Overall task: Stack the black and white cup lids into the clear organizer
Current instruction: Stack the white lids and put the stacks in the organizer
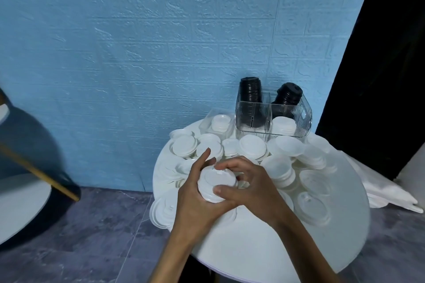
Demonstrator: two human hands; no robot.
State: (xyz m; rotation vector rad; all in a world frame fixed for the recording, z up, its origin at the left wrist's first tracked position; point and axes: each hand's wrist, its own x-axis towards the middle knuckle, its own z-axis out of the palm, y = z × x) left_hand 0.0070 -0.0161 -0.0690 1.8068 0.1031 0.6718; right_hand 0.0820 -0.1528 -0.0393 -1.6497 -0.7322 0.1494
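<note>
A small stack of white lids (217,185) is held over the round white table (264,243). My left hand (195,193) cups the stack from the left and below. My right hand (250,186) grips it from the right, thumb on its front edge. The clear organizer (273,119) stands at the table's back edge. It holds two stacks of black lids (250,89) and a short stack of white lids (284,125) in its front right section. Several loose white lids (253,146) lie piled between the organizer and my hands.
A second clear container (218,123) with white lids sits left of the organizer. A blue brick-pattern wall is right behind the table. A white cloth (381,190) hangs off the right. A dark chair with a wooden leg (39,172) stands at left on the grey floor.
</note>
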